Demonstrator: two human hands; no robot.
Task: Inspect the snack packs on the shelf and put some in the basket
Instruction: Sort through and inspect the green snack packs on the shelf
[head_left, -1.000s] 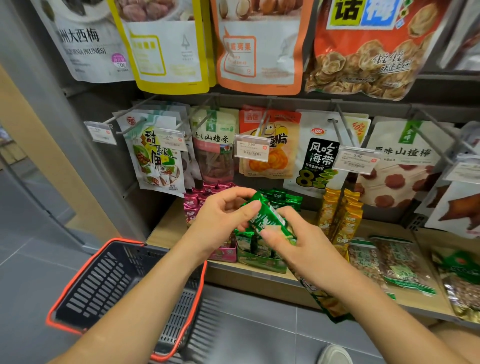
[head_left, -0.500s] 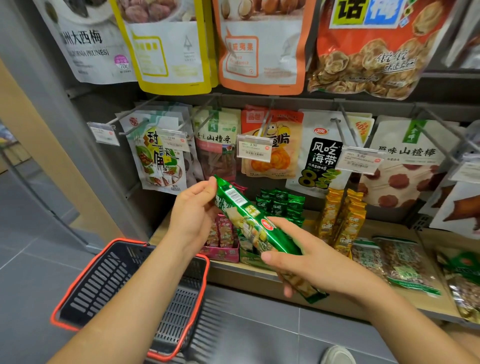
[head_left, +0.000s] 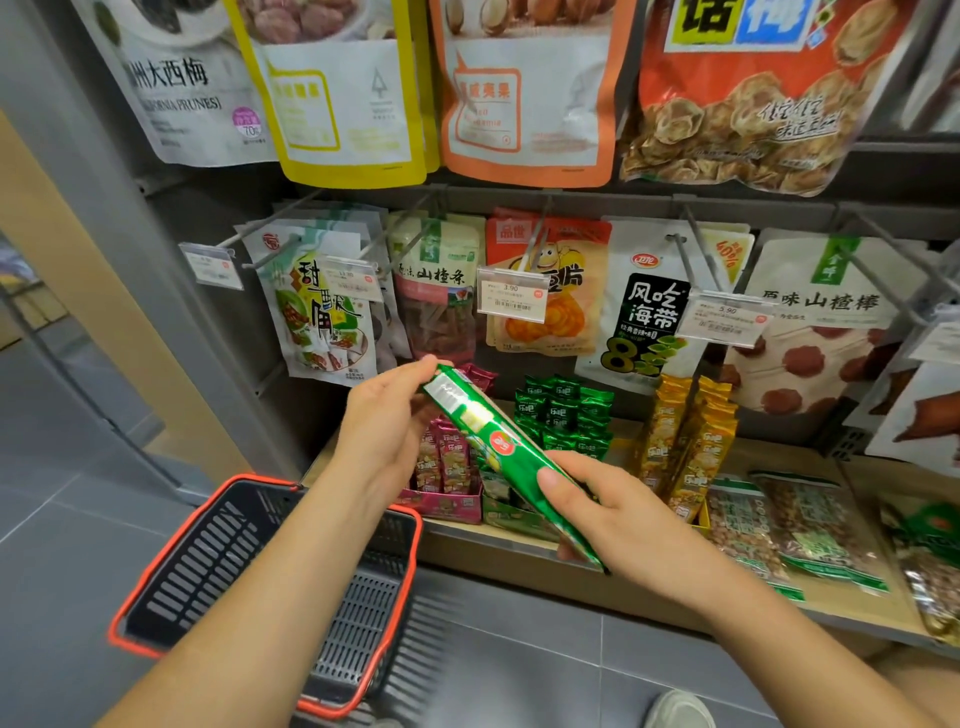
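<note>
A long green snack pack (head_left: 493, 441) slants between both hands in front of the shelf. My left hand (head_left: 384, 421) pinches its upper end, where a white label panel shows. My right hand (head_left: 597, 509) grips its lower end, thumb on top. Behind it, more green packs (head_left: 563, 415) stand in a box on the wooden shelf (head_left: 519, 543), with pink packs (head_left: 447, 462) to their left and yellow packs (head_left: 685, 441) to their right. A dark basket with an orange rim (head_left: 171, 551) hangs under my left forearm, nothing visible inside it.
Hanging snack bags (head_left: 322, 306) and price tags (head_left: 511, 296) on metal hooks fill the wall above the shelf. Flat bags of nuts (head_left: 800, 525) lie on the shelf's right part. A grey upright (head_left: 130, 218) bounds the rack on the left. A shoe tip (head_left: 680, 709) shows on the grey floor.
The green pack came out of the box and now stretches full length between my hands. It has turned, so its label side and red logo face up.
</note>
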